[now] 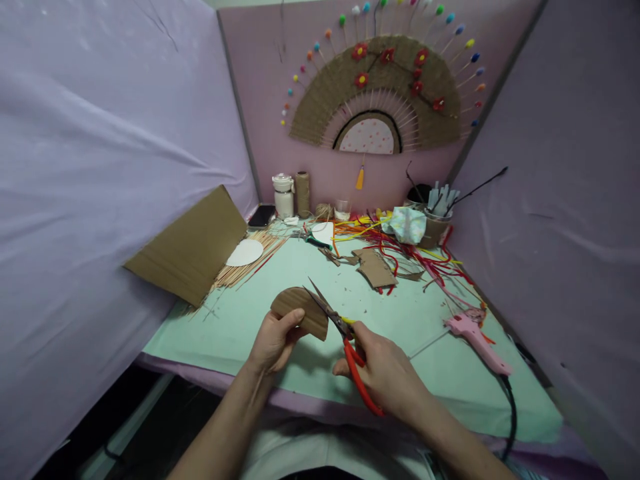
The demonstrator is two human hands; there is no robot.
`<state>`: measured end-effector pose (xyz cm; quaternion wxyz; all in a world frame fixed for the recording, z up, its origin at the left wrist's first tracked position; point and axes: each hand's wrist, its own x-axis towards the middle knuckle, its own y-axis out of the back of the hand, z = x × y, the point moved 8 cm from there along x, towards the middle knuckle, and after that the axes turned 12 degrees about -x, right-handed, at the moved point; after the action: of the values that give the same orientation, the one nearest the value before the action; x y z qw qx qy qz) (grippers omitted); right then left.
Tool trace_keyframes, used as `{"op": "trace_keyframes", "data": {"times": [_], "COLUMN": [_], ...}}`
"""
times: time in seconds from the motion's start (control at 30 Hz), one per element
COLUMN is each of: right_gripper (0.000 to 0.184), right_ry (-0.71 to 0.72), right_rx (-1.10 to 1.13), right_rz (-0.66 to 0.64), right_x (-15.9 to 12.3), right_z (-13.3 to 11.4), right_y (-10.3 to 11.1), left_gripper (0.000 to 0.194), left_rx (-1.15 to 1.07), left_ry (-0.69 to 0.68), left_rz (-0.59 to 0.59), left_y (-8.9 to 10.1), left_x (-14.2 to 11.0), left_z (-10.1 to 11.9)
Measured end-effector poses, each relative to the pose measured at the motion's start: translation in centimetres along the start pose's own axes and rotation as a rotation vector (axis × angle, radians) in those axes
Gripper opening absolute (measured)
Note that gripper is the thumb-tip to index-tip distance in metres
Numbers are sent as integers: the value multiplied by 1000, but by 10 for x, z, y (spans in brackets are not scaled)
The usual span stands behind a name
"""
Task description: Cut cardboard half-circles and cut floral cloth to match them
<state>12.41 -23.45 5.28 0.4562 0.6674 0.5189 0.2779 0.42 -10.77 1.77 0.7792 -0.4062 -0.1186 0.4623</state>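
Observation:
My left hand (274, 340) pinches a rounded piece of brown corrugated cardboard (295, 301), thumb on top and fingers beneath. In my right hand (385, 367) is a pair of scissors (356, 373) with red and yellow on the handles. Their blades are parted and point up and left, at the right edge of the cardboard. Whether the lower blade touches the cardboard I cannot tell. Both hands are above the pale green tabletop (240, 337), near its front edge.
A pink glue gun (477, 341) lies at right, its black cord over the edge. Cardboard scraps (376, 268), green-handled pliers (317, 242) and coloured pipe cleaners (410, 250) lie beyond my hands. A large cardboard sheet (195, 247) leans at left over thin sticks (265, 250). A decorated cardboard fan (320, 93) hangs behind.

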Motion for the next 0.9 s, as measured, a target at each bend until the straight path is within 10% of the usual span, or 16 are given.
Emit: {"op": "trace_keyframes", "data": {"times": [0.9], "right_gripper": [40], "right_ry": [96], "right_rx": [161], "right_rz": [65], "right_x": [3], "right_z": [11], "right_y": [7], "left_gripper": [39], "left_rx": [160], "left_ry": [-23], "left_rz": [-69], "left_y": [-1], "left_x": [5], "left_z": [4]}}
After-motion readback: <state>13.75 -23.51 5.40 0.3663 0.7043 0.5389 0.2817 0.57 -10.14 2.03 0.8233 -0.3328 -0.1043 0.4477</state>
